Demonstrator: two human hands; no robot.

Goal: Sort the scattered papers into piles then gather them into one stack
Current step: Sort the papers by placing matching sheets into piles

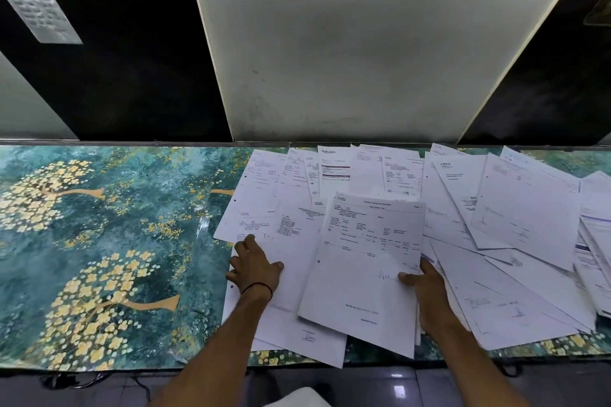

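Several white printed papers [515, 201] lie scattered and overlapping across the right half of the table. My right hand [425, 291] pinches the right edge of one printed sheet [367, 261], thumb on top, and the sheet lies tilted over the others. My left hand [256, 266] rests flat, fingers spread, on the papers at the left edge of the spread [284, 307]. A sheet headed with a logo [334, 168] lies at the back by the wall.
The table [99, 241] has a green surface with yellow tree patterns; its left half holds no papers. A white and black wall panel [330, 59] rises right behind the table. Some sheets overhang the front edge [327, 357].
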